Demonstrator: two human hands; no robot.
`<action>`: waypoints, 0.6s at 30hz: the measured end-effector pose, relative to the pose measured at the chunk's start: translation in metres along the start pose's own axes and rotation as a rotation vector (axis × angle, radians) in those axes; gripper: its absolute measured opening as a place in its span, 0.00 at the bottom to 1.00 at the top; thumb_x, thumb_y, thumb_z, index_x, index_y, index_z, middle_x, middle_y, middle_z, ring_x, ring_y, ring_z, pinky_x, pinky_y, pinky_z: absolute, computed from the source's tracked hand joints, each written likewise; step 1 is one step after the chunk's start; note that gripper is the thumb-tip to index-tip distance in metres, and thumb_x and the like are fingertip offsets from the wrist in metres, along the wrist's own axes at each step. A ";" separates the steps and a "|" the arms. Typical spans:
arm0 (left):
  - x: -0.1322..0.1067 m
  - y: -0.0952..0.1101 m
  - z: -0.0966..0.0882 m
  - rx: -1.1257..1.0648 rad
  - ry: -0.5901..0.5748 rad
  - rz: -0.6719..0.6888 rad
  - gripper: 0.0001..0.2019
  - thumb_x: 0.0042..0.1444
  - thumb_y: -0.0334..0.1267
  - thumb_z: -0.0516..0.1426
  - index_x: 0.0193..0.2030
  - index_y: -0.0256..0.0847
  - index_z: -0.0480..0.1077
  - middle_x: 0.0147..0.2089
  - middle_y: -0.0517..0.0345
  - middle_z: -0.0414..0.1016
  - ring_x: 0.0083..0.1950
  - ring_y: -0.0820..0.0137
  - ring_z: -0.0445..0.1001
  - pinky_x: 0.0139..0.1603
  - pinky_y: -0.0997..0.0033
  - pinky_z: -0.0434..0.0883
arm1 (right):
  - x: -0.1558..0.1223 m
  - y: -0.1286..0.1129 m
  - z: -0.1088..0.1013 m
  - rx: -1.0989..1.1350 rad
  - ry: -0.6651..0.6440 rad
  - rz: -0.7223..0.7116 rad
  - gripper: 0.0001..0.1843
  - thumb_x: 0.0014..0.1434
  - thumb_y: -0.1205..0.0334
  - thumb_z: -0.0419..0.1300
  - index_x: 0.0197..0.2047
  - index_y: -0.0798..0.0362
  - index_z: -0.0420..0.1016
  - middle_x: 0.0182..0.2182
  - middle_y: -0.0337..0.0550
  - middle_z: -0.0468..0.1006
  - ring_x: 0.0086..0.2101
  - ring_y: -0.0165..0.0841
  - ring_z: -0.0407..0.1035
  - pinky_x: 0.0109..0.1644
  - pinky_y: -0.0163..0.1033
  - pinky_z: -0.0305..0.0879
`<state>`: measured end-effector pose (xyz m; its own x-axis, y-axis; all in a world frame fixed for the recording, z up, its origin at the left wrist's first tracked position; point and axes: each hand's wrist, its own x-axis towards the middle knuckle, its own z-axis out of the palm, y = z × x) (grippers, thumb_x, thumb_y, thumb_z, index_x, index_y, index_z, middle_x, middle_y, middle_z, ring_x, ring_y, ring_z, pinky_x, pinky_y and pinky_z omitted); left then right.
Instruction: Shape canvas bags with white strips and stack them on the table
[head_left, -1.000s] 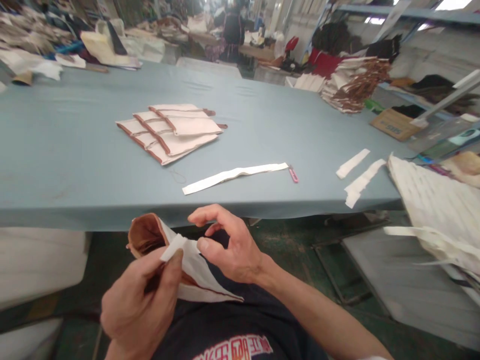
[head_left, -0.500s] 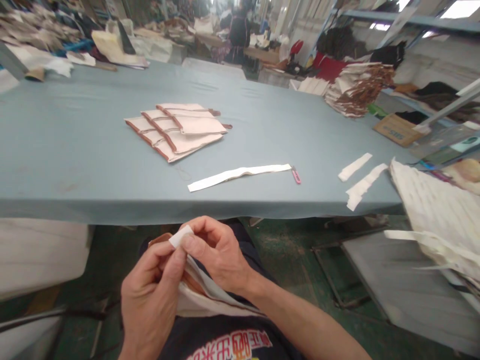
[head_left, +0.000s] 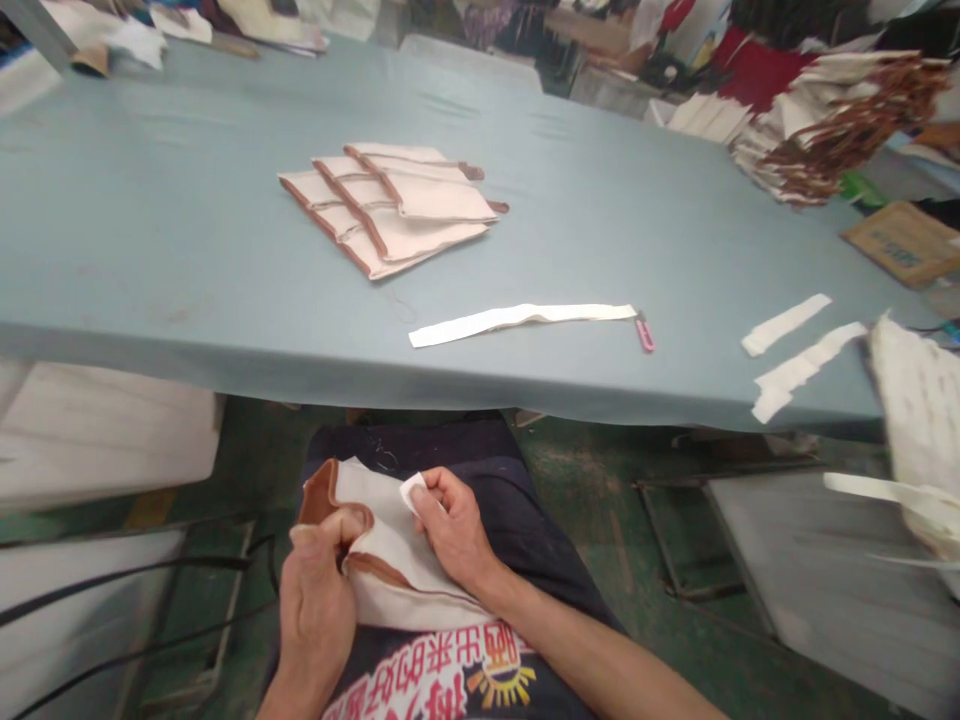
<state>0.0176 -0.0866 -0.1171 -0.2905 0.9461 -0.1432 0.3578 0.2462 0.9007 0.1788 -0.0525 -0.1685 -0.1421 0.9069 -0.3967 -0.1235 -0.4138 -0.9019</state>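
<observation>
A cream fabric pouch with brown trim lies on my lap below the table edge. My left hand is closed on its brown-edged opening at the left. Fingers curled, my right hand pinches a small white fabric piece against the pouch's upper right. A fanned stack of similar finished pouches rests on the grey-blue table farther ahead.
A long white fabric strip and a small pink tool lie near the table's front edge. Two shorter white strips sit at the right. Piles of fabric goods stand at the back right; black cables run at lower left.
Both hands have dropped with the pouch down to my lap. The camera has tilted down. The left hand shifted from the white piece to the brown-edged opening; the right hand keeps pinching the white piece.
</observation>
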 end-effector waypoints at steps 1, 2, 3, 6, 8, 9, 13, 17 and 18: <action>-0.003 -0.003 -0.004 0.010 -0.017 -0.014 0.42 0.71 0.78 0.47 0.22 0.46 0.76 0.23 0.53 0.81 0.22 0.63 0.74 0.18 0.68 0.67 | 0.001 0.001 -0.001 -0.005 0.003 0.003 0.22 0.64 0.40 0.70 0.37 0.49 0.74 0.21 0.31 0.71 0.22 0.27 0.59 0.27 0.33 0.57; -0.007 -0.005 -0.009 0.018 -0.032 -0.023 0.39 0.69 0.76 0.52 0.24 0.45 0.79 0.24 0.54 0.82 0.22 0.62 0.75 0.19 0.68 0.68 | 0.002 0.002 -0.001 -0.009 0.004 0.004 0.21 0.64 0.40 0.70 0.37 0.49 0.74 0.21 0.31 0.71 0.22 0.27 0.59 0.28 0.33 0.57; -0.012 -0.006 -0.013 0.022 -0.044 -0.030 0.35 0.67 0.74 0.57 0.25 0.45 0.80 0.25 0.55 0.83 0.23 0.62 0.76 0.21 0.68 0.70 | 0.003 0.002 -0.001 -0.013 0.003 0.005 0.21 0.63 0.40 0.70 0.36 0.49 0.74 0.21 0.31 0.71 0.22 0.27 0.60 0.28 0.33 0.58; -0.027 -0.004 -0.022 0.032 -0.054 -0.048 0.26 0.66 0.65 0.62 0.29 0.46 0.82 0.31 0.57 0.87 0.28 0.62 0.79 0.29 0.70 0.75 | 0.004 0.001 0.001 -0.022 -0.004 0.003 0.21 0.63 0.40 0.69 0.36 0.49 0.73 0.21 0.30 0.70 0.23 0.28 0.59 0.29 0.34 0.59; -0.035 -0.001 -0.024 0.056 -0.049 -0.063 0.23 0.68 0.60 0.62 0.30 0.46 0.80 0.31 0.60 0.85 0.29 0.64 0.78 0.32 0.71 0.74 | 0.004 0.001 0.002 -0.029 -0.012 -0.004 0.21 0.63 0.40 0.68 0.36 0.48 0.73 0.21 0.30 0.69 0.22 0.28 0.59 0.30 0.34 0.59; -0.037 0.000 -0.024 0.071 -0.052 -0.066 0.22 0.68 0.59 0.62 0.29 0.46 0.79 0.28 0.61 0.82 0.29 0.65 0.77 0.32 0.72 0.74 | 0.003 0.000 0.003 -0.034 -0.016 -0.009 0.21 0.63 0.40 0.68 0.36 0.48 0.73 0.21 0.30 0.69 0.22 0.28 0.59 0.30 0.35 0.59; -0.024 0.008 -0.028 0.079 -0.191 0.000 0.25 0.69 0.61 0.61 0.28 0.46 0.77 0.25 0.62 0.79 0.27 0.66 0.77 0.31 0.73 0.75 | 0.005 -0.012 -0.004 -0.056 -0.012 -0.066 0.22 0.64 0.38 0.67 0.36 0.49 0.74 0.22 0.31 0.69 0.24 0.29 0.59 0.32 0.35 0.60; 0.005 0.027 -0.032 0.042 -0.333 0.139 0.26 0.73 0.61 0.58 0.31 0.47 0.83 0.28 0.58 0.85 0.28 0.64 0.80 0.29 0.73 0.75 | 0.009 -0.052 -0.026 -0.079 -0.001 -0.163 0.24 0.65 0.37 0.69 0.35 0.49 0.75 0.27 0.33 0.71 0.28 0.29 0.61 0.36 0.37 0.63; 0.012 0.033 -0.032 0.035 -0.322 0.186 0.25 0.72 0.60 0.59 0.32 0.47 0.84 0.29 0.58 0.85 0.28 0.64 0.80 0.29 0.74 0.76 | 0.008 -0.067 -0.033 -0.089 -0.003 -0.188 0.24 0.65 0.37 0.69 0.35 0.49 0.75 0.27 0.33 0.71 0.29 0.29 0.61 0.36 0.37 0.63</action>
<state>-0.0024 -0.0740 -0.0755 0.0743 0.9917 -0.1049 0.4101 0.0655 0.9097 0.2180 -0.0155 -0.1170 -0.1281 0.9672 -0.2196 -0.0611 -0.2287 -0.9716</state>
